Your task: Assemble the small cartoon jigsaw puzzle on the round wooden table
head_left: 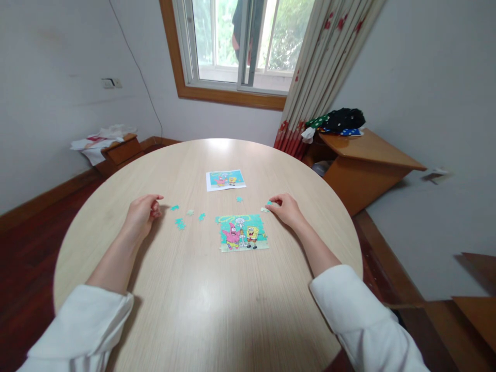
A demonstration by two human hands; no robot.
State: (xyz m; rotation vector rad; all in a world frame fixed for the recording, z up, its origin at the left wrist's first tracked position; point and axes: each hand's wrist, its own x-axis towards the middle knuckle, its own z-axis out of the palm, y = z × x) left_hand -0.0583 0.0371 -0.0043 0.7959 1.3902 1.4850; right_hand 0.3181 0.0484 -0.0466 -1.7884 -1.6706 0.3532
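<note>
Jigsaw puzzle lies on the desk before us. Our right hand pinches a teal piece; a low sweep could knock the puzzle's edge apart. Our left hand curls loosely, contents unclear; sliding it could scatter nearby loose pieces.

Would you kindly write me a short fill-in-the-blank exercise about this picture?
The hand touching a puzzle piece is the person's ____ one.
Of the puzzle and the printed sheet, the ____ lies nearer the window.
Both sleeves are coloured ____.

Missing words: right; printed sheet; white.
</note>
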